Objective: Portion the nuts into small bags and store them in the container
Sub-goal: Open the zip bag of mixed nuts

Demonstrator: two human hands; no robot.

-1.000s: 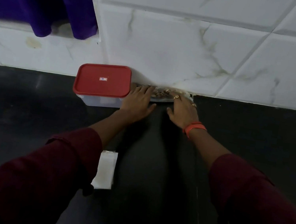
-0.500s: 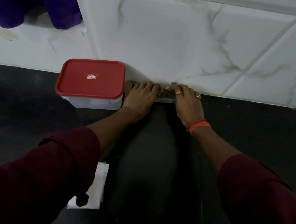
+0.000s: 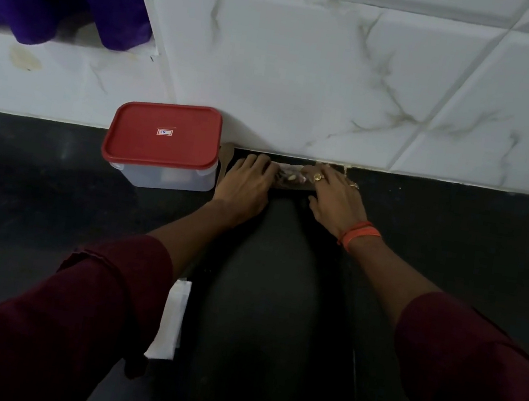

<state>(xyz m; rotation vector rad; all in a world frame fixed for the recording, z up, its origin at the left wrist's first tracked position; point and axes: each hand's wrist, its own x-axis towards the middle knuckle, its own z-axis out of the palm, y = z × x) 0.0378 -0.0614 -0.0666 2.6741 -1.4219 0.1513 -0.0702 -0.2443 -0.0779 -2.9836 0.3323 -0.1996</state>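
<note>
Clear bag of nuts [image 3: 290, 178] lies on the black worktop [image 3: 455, 249], its middle showing between the fingers [image 3: 258, 164]. Left hand [image 3: 247, 182] and right hand [image 3: 337, 197] fingers, pressed together, curl over its ends.

The container [image 3: 170, 179] is smooth plastic: a red lid [image 3: 163, 135] with a slight sheen over a cloudy, translucent body. The bag [image 3: 290, 176] at the counter's back edge is thin clear film. The counter [image 3: 33, 200] looks like dark matt stone, the wall tiles [image 3: 310, 69] glossy veined ceramic. The sleeves [image 3: 85, 311] are maroon cloth.
</note>
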